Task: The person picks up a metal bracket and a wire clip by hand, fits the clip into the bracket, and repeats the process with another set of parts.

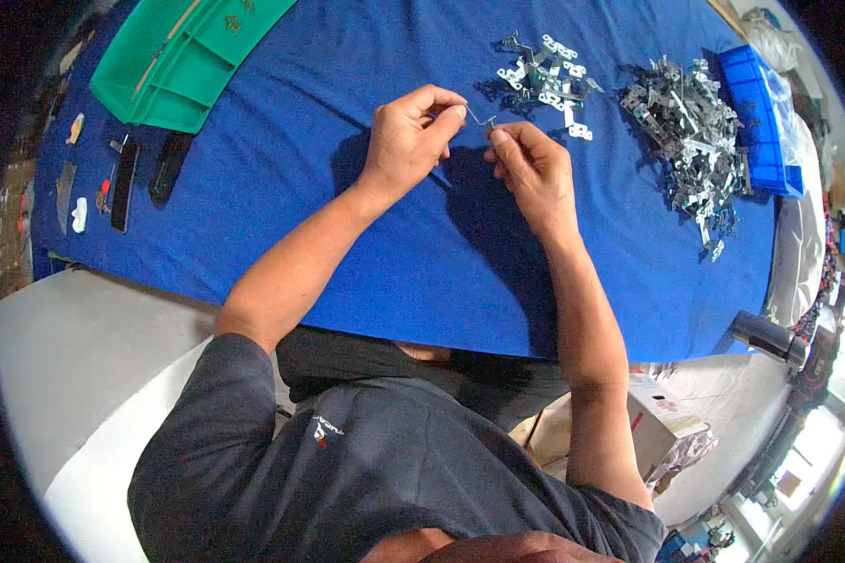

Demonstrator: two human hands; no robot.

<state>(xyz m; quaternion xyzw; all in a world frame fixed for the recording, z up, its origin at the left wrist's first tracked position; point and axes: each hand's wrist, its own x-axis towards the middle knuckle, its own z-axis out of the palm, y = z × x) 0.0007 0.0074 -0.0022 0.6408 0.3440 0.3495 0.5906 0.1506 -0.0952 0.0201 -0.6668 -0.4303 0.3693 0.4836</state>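
Observation:
Above the blue cloth, both my hands pinch one thin, bent metal piece point(479, 119) that spans the small gap between them. My left hand point(408, 141) has thumb and forefinger closed on its left end. At its other end, my right hand point(535, 174) is closed, with something small at the fingertips that I cannot make out clearly. Just beyond the right hand lies a small group of silvery metal brackets point(552, 80). Farther right is a larger, tangled heap of similar metal parts point(690, 131).
A green plastic tray point(183, 84) with small brass-coloured pieces stands at the far left. Near it lie a dark phone-like slab point(124, 188) and a black case point(169, 167). A blue bin point(756, 122) stands behind the heap. A black cylinder point(768, 338) sits at the right table edge.

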